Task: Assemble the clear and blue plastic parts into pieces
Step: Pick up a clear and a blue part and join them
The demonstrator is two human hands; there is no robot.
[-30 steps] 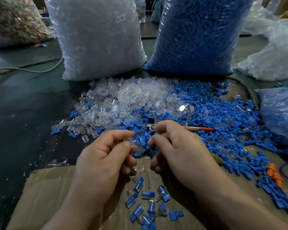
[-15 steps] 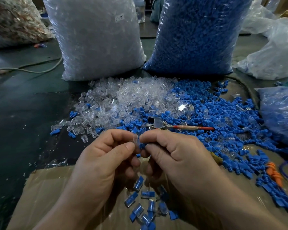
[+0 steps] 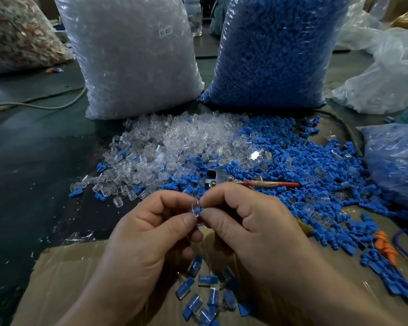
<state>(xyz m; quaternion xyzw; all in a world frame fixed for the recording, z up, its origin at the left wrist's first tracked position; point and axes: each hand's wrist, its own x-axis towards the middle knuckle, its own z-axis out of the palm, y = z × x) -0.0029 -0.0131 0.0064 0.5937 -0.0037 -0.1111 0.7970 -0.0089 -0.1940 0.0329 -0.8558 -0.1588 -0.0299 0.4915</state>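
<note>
My left hand (image 3: 151, 234) pinches a small clear plastic cap (image 3: 194, 210) between thumb and forefinger. My right hand (image 3: 250, 222) pinches a blue plug (image 3: 201, 210), its tip touching the cap's mouth. Both hands meet above the front of the table. Behind them lies a heap of loose clear caps (image 3: 174, 144) and, to its right, a spread of loose blue plugs (image 3: 304, 165). Several joined clear-and-blue pieces (image 3: 198, 295) lie on the cardboard (image 3: 64, 278) below my hands.
A big bag of clear caps (image 3: 137, 55) and a big bag of blue plugs (image 3: 276, 50) stand at the back. A metal tool with a red handle (image 3: 245, 182) lies among the plugs. A smaller bag (image 3: 396, 161) sits at right, an orange part (image 3: 384, 248) near it.
My hands have come together: the right hand moved left with the blue plug until it met the clear cap in the left hand. Both hands rose slightly.
</note>
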